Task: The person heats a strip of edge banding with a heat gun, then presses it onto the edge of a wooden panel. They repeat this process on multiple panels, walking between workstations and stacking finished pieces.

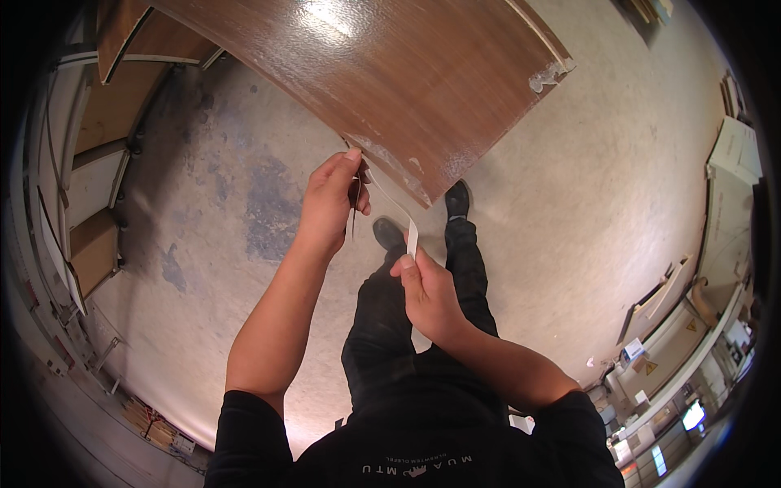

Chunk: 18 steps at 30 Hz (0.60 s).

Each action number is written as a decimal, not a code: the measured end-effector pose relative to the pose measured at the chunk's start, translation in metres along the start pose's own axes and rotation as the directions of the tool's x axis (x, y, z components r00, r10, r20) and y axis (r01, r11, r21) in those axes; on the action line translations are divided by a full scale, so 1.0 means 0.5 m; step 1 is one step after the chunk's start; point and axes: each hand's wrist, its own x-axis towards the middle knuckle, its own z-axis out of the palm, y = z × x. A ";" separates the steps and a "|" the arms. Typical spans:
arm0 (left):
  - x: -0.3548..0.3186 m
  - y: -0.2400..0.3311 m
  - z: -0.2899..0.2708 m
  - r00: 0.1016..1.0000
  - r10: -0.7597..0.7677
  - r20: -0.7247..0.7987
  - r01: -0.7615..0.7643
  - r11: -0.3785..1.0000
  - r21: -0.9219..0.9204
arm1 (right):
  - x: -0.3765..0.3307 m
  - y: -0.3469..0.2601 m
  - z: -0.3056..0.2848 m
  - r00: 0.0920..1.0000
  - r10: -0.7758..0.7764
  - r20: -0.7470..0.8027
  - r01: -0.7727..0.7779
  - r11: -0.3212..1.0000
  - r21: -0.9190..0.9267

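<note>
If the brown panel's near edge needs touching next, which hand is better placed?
Probably the left hand: it is close beside the brown panel. The right hand is farther from that edge, pinching the white strip.

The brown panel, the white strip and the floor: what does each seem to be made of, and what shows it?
Brown panel: probably wood-veneered or laminated board, glossy; grain-like streaks and bright glare.
White strip: perhaps plastic or paper, smooth; thin, bending in a curve.
Floor: likely concrete, worn; grey-beige, mottled, with dark patches.
</note>
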 end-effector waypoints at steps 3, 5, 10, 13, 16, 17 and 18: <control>0.001 0.002 -0.001 1.000 0.015 0.004 -0.015 1.000 0.022 | -0.003 -0.006 -0.002 1.000 0.006 0.014 -0.006 1.000 0.002; 0.000 0.005 0.001 0.999 0.032 -0.008 -0.032 0.998 0.049 | -0.008 -0.011 -0.006 0.999 0.029 0.031 -0.029 1.000 0.001; -0.001 0.011 0.013 0.995 0.085 -0.061 -0.078 0.991 0.108 | -0.012 -0.020 -0.015 0.998 0.042 0.050 -0.041 0.999 -0.018; 0.002 0.010 0.016 0.993 0.092 -0.079 -0.088 0.995 0.048 | -0.006 -0.021 -0.015 0.999 0.033 0.040 -0.033 0.999 -0.002; 0.009 0.008 0.012 0.992 0.106 -0.074 -0.106 0.994 0.004 | -0.001 -0.023 -0.012 0.999 0.016 0.038 -0.016 1.000 -0.015; 0.010 0.008 0.008 0.993 0.106 -0.046 -0.106 0.994 -0.010 | 0.001 -0.023 -0.011 0.999 0.013 0.032 -0.013 1.000 -0.003; 0.011 0.008 0.004 0.994 0.106 -0.018 -0.107 0.994 -0.025 | 0.002 -0.025 -0.010 1.000 0.011 0.025 -0.011 1.000 0.009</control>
